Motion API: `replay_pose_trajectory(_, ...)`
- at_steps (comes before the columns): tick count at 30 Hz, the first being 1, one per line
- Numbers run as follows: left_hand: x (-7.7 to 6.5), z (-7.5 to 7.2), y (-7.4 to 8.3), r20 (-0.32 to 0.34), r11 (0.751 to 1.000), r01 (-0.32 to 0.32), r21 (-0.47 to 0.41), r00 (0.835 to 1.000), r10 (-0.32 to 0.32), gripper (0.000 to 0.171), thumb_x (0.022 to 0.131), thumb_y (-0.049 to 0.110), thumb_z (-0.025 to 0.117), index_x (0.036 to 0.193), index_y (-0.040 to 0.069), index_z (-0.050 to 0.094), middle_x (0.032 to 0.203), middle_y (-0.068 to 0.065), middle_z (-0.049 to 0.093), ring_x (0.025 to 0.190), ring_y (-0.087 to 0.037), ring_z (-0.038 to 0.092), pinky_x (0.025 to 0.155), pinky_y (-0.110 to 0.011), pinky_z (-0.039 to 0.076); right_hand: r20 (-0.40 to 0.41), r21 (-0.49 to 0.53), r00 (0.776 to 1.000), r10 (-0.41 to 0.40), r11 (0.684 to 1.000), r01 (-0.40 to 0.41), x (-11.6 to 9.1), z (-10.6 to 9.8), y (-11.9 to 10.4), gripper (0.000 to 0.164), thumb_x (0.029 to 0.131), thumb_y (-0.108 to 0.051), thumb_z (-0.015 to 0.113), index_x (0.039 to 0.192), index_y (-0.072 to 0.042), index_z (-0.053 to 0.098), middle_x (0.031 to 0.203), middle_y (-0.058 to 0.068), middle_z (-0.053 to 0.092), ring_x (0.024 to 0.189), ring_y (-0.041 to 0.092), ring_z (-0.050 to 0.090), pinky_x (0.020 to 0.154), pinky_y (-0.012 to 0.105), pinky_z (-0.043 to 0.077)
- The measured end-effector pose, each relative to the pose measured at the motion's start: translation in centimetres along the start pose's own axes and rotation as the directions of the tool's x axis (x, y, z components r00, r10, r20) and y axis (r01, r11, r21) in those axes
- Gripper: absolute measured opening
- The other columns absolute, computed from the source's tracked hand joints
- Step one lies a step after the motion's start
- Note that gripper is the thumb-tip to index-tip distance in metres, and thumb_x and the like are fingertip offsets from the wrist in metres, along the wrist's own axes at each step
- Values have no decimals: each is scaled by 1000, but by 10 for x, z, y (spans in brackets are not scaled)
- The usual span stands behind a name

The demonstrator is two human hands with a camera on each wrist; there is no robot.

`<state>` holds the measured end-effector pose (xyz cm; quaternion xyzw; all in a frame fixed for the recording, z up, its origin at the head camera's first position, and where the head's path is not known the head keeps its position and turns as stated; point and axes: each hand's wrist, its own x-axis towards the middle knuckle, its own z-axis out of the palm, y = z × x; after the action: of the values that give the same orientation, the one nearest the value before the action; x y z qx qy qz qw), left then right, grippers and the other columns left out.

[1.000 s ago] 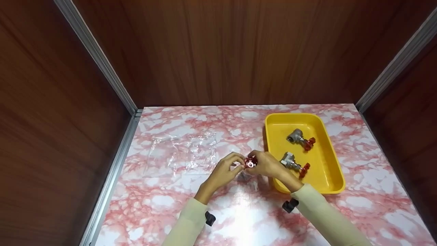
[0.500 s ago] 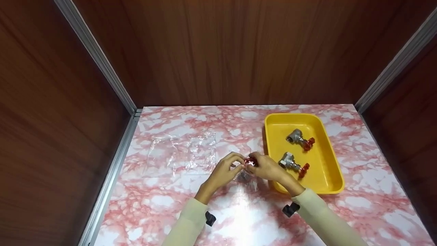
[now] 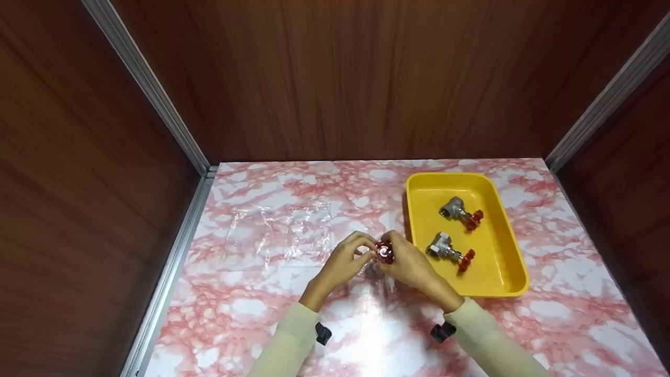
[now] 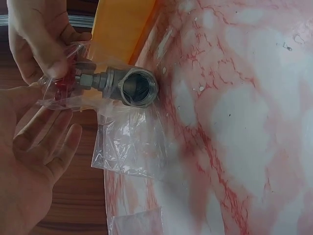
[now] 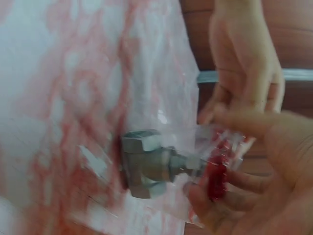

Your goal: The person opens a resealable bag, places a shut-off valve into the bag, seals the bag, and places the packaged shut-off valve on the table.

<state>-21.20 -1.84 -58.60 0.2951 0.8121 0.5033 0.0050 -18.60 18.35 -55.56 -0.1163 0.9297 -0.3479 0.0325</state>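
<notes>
A metal valve (image 4: 132, 88) with a red handwheel (image 3: 384, 252) stands upright inside a clear plastic bag (image 4: 88, 98), between both hands. My left hand (image 3: 340, 263) pinches the bag's upper edge beside the handwheel with thumb and forefinger, its other fingers loosely spread. My right hand (image 3: 411, 264) grips the red handwheel (image 5: 217, 176) from the right, fingers bent round its rim. The valve's grey body (image 5: 146, 164) hangs below the fingers, close over the table, and is mostly hidden in the head view.
At right, a yellow tray (image 3: 505, 288) holds two similar red-wheeled valves, one farther back (image 3: 453, 208) and one nearer (image 3: 443, 245). Two flat clear bags lie to the left: a left bag (image 3: 248, 238) and a right bag (image 3: 309, 235). Wood-look panels (image 3: 335, 78) surround the marbled table (image 3: 246, 309).
My right hand has shifted and changed its grip round the handwheel, first tilting over it, then drawing back so the wheel's top shows again. My left hand stays nearly still.
</notes>
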Motion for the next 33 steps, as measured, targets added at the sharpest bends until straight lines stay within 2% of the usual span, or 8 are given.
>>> replay_pose_trajectory(4,2,-1,0,-35,999,10,39,999,-9,17,105,15,66,120,9,73,126,-5,69,117,-21,69,93,-43,63,-44,-8,998,-47,999,46,0,3,3,53,80,-6,89,124,-9,60,118,14,72,110,36,73,93,51,64)
replay_pose_trajectory(10,10,-5,-1,-104,994,72,79,993,-64,25,107,9,57,127,12,70,128,-4,65,121,-26,66,95,-37,61,-2,-27,996,-92,995,92,3,-2,7,48,79,-7,90,120,-14,67,117,7,74,113,34,72,99,53,61)
replay_pose_trajectory(14,14,-5,-3,-77,991,92,98,993,-84,30,106,6,57,133,11,67,134,-5,62,129,-26,62,106,-39,56,30,-22,995,-94,995,95,4,-7,9,46,81,-5,89,121,-18,69,122,6,75,118,34,71,104,56,57)
replay_pose_trajectory(18,15,-1,-5,-32,987,96,129,995,-93,37,105,3,58,141,11,63,141,-7,58,136,-24,57,117,-42,50,63,-33,982,-176,983,179,6,-11,12,48,83,-1,84,127,-14,70,132,11,73,123,37,69,106,59,56)
replay_pose_trajectory(22,14,1,-6,22,986,89,142,995,-93,44,106,1,55,149,11,59,150,-11,54,144,-27,53,120,-45,47,85,-47,966,-245,967,250,8,-14,16,52,85,-1,81,135,-12,69,144,15,67,130,41,65,109,62,53)
replay_pose_trajectory(26,14,-1,-8,57,985,125,118,990,-132,39,108,3,52,145,10,63,152,-12,56,145,-29,54,119,-46,48,104,-36,946,-308,949,313,9,-15,19,52,88,-1,79,138,-9,69,150,19,62,137,44,60,112,64,50)
replay_pose_trajectory(30,14,-4,-11,43,985,151,83,987,-155,32,107,0,51,135,5,68,141,-14,61,132,-29,62,110,-44,55,116,-29,923,-368,927,373,10,-15,21,50,90,2,75,140,-6,69,151,22,60,138,45,58,113,64,50)
replay_pose_trajectory(33,13,-6,-14,18,986,142,89,989,-145,27,106,-3,52,127,-1,69,130,-14,64,121,-29,66,101,-40,59,116,-14,926,-360,931,364,11,-14,21,50,90,4,75,139,-7,70,153,20,59,140,44,57,116,63,47)
